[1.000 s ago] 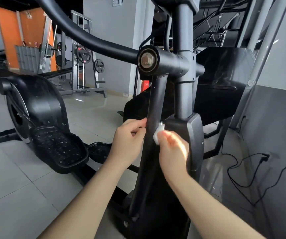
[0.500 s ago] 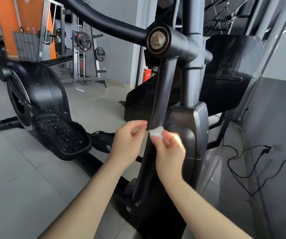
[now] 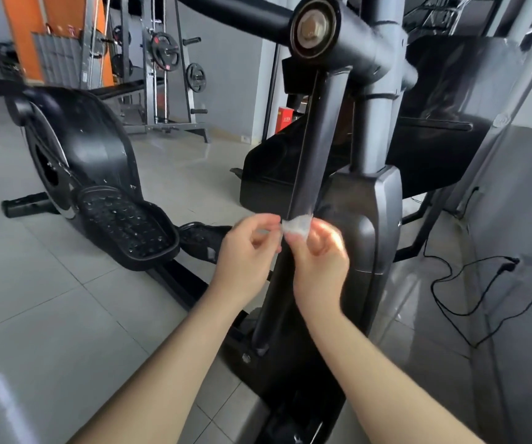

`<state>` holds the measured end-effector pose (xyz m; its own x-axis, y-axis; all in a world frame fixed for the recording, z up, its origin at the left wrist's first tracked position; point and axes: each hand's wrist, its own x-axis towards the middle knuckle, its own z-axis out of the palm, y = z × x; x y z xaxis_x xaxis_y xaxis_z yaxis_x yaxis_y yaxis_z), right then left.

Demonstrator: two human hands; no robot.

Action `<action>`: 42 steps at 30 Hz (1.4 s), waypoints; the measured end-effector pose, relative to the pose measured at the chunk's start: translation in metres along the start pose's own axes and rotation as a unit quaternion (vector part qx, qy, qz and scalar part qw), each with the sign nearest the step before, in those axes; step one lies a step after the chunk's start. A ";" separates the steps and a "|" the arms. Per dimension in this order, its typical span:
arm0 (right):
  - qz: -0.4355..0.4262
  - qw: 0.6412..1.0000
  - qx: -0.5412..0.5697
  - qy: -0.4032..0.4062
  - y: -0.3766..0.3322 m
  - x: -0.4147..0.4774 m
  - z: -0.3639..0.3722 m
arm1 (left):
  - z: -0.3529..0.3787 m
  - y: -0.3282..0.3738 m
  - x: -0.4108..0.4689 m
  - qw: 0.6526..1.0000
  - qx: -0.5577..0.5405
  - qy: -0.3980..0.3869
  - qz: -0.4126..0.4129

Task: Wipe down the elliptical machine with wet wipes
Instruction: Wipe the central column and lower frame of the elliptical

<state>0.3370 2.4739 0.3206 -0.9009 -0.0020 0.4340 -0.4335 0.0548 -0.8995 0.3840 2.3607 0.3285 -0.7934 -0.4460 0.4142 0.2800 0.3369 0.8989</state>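
Wipe (image 3: 296,226), small, damp and limp, lies against the elliptical's dark swing bar (image 3: 309,149). Right hand (image 3: 320,254) pinches it; left hand (image 3: 247,248) pinches its left edge. Light, probably slippery: best held bunched, pressed flat against metal.

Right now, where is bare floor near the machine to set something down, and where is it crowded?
Bare tile lies left of the left hand, this side of the pedal. Crowded: right of the grey column cover, where a black cable loops over the floor.
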 end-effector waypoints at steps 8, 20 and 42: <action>0.036 0.995 -0.070 -0.059 0.013 -0.006 -0.010 | 0.012 -0.016 -0.015 0.997 -0.009 -0.042 -0.057; 0.017 0.994 0.014 -0.110 -0.010 0.002 -0.037 | 0.010 0.001 0.020 0.971 -0.006 0.239 0.004; 0.111 0.992 0.000 -0.063 0.064 -0.014 -0.026 | 0.065 -0.091 -0.063 0.998 0.054 -0.003 -0.016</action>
<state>0.3229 2.5033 0.2586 -0.9699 -0.1148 0.2148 -0.2234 0.0680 -0.9724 0.3732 2.4117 0.2112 -0.8050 -0.4527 0.3835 0.1937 0.4104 0.8911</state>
